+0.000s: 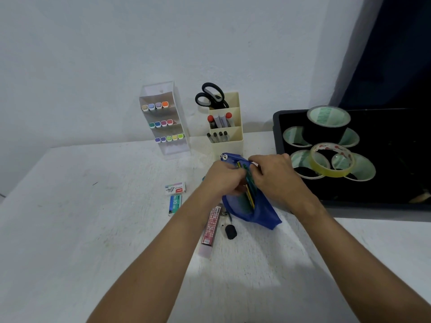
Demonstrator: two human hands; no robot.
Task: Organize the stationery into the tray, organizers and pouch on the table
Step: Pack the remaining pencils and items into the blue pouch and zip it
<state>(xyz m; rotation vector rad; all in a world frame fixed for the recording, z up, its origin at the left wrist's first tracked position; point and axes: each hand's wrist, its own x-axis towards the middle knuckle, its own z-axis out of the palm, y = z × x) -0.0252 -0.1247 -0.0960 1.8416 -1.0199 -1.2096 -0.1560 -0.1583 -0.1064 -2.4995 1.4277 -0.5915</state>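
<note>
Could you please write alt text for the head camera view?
Both hands, left and right, hold open a blue pouch with pencils inside, on a white table. Behind stand a marker rack and a pen holder; a black tray holds tape rolls.

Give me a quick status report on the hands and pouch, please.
Both hands, left and right, on blue pouch, pencils inside. Staple boxes loose on table. Nothing blocking.

A blue pouch [258,213] is seen at centre frame, with green and yellow pencils [249,197] inside. At right, a black tray [303,111] is filled with black tape rolls [326,127] lined pale green, topped by a yellowish roll [332,163]. Black-handled scissors [210,95] are shown in a cream organizer [229,145]. Pastel-capped markers [161,123] are displayed in a clear organizer [179,127]. A pink patterned case [211,227] is seen on the white table [70,217].
</note>
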